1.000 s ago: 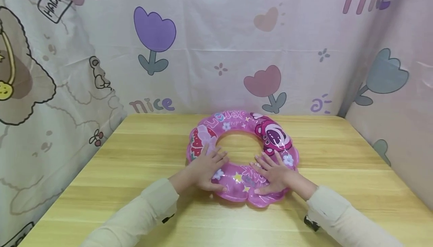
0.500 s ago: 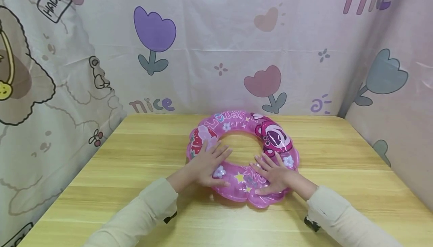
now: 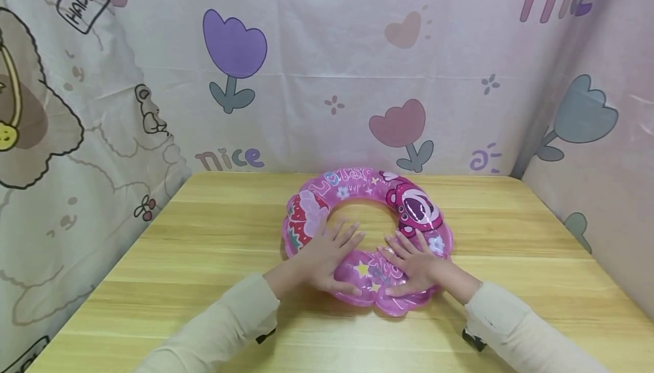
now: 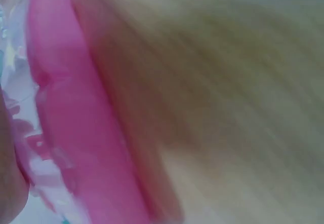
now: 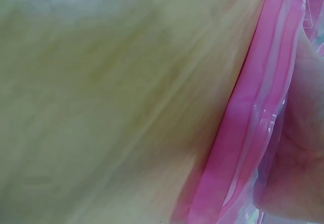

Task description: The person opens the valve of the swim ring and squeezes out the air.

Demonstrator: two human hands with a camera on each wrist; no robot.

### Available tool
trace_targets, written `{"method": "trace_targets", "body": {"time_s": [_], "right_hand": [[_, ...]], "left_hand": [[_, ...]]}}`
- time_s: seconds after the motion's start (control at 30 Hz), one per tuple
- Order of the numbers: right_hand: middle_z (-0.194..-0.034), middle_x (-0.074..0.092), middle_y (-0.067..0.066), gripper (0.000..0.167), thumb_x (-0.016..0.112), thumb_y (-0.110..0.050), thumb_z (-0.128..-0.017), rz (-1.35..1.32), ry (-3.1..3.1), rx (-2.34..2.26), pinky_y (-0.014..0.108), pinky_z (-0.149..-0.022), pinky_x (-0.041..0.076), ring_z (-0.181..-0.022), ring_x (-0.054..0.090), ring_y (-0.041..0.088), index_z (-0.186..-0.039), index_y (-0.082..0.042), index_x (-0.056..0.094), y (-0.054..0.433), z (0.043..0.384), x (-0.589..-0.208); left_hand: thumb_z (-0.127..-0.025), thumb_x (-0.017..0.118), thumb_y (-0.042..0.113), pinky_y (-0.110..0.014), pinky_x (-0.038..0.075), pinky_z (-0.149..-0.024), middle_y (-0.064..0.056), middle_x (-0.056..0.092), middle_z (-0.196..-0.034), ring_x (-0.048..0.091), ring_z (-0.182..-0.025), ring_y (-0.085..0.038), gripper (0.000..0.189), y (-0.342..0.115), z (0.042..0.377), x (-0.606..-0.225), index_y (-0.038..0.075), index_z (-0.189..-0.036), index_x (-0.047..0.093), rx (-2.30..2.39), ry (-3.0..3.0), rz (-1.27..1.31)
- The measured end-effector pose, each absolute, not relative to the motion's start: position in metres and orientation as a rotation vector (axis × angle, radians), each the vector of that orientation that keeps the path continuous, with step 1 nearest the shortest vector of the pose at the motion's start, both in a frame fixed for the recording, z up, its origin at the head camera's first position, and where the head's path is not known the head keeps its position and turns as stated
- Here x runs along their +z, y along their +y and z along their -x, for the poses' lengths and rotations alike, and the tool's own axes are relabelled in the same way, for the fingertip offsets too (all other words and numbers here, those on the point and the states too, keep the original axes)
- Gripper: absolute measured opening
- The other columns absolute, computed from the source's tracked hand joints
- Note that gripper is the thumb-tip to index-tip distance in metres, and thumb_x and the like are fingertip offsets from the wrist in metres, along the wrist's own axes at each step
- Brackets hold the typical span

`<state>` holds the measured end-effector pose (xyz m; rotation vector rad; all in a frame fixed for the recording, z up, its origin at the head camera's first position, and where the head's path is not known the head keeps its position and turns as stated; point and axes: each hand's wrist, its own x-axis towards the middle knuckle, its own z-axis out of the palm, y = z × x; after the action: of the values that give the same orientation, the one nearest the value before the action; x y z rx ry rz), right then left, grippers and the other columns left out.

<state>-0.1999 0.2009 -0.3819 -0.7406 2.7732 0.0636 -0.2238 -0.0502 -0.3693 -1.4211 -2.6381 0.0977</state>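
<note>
A pink inflatable swim ring [image 3: 352, 180] with a printed bear, strawberries and stars lies flat on the wooden table. On its near left part rests my left hand [image 3: 329, 259], fingers spread, their tips reaching over the inner hole. My right hand [image 3: 416, 265] lies with spread fingers on the near right part, below the bear print. In the left wrist view the ring's pink outer side [image 4: 86, 112] shows, with a bit of the hand [image 4: 11, 178] at the left edge. The right wrist view shows the palm side of the hand [image 5: 298, 158] against the ring's seamed edge [image 5: 248, 112].
The wooden table [image 3: 204, 237] extends around the ring on all sides. Behind it hangs a pale curtain [image 3: 317, 32] printed with tulips and hearts. More printed cloth covers the left and right sides.
My left hand has slid to the right along the ring's near side, uncovering more of the strawberry print. The right hand stays in place, and the ring has hardly moved.
</note>
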Motion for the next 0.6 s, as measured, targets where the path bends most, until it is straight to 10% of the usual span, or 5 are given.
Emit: {"method": "trace_targets", "body": {"time_s": [0.6], "right_hand": [[-0.157, 0.010, 0.014, 0.091, 0.047, -0.073, -0.078, 0.747, 2.785, 0.023, 0.064, -0.109, -0.010, -0.143, 0.001, 0.039, -0.147, -0.018, 0.026, 0.202, 0.200, -0.385]], "left_hand": [[-0.073, 0.045, 0.079, -0.066, -0.005, -0.109, -0.014, -0.009, -0.156, -0.006, -0.143, -0.039, 0.113, -0.050, 0.221, -0.398, 0.004, -0.149, 0.007, -0.031, -2.762, 1.289]]}}
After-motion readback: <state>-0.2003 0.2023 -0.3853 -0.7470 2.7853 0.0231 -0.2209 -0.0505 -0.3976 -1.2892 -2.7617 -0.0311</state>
